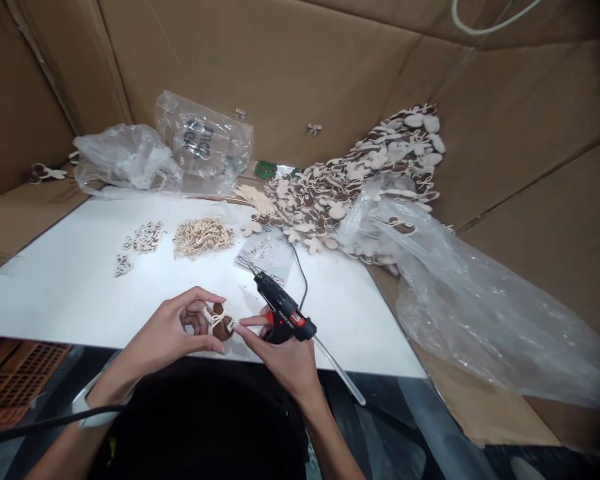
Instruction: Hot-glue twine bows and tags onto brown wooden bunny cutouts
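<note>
My left hand (173,337) curves like a C, index finger above and thumb below, closed on the edges of a round brown piece (222,328) with a cream string bow (219,318) across it; the other fingers curl in behind. My right hand (294,367) meets it from the other side: thumb and index finger come together on a small pale bit (233,324) at the piece's right edge, while the same hand grips a black glue gun (280,301), its nozzle angled away to the upper left. A clear glue stick (343,373) pokes out behind it. Both forearms slant inward from the lower corners, a white band (93,403) round my left wrist. The brown piece is just above the near edge of the white surface (145,307). Farther out lie a pile of string bows (203,237), small patterned bows (147,237), a flat square pad (264,259) and, to the right, a heap of brown and cream pieces (325,197).
</note>
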{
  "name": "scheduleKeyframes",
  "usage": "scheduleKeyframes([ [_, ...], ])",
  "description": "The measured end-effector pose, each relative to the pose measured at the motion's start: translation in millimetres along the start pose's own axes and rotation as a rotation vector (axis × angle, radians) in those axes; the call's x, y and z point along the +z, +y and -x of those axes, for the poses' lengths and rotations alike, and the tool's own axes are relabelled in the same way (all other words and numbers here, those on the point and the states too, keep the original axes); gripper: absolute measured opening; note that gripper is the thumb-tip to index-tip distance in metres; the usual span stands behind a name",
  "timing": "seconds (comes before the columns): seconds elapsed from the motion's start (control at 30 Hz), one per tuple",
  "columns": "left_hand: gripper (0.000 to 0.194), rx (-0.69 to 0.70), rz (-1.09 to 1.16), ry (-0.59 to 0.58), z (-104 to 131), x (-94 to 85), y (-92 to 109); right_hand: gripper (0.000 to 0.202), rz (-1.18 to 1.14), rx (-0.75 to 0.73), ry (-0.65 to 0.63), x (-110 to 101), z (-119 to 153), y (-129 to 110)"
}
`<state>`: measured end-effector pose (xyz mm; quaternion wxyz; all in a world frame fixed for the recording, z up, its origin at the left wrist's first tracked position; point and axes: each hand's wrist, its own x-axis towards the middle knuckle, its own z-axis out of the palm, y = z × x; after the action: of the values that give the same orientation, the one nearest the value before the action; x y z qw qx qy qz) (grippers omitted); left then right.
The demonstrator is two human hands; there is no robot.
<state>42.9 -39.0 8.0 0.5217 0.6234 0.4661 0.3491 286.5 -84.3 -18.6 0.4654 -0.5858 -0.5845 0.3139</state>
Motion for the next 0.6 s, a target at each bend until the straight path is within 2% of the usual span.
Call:
scheduleKeyframes([
  [0.23, 0.067, 0.005, 0.017, -0.026, -2, 1.3, -2, 0.033, -0.013, 0.008, -0.047, -1, -1, -9],
  [0.6, 0.064, 0.004, 0.092, -0.049, -1, 1.2, -7, 0.02, 0.031, -0.12, -0.058, 0, -1, -14],
])
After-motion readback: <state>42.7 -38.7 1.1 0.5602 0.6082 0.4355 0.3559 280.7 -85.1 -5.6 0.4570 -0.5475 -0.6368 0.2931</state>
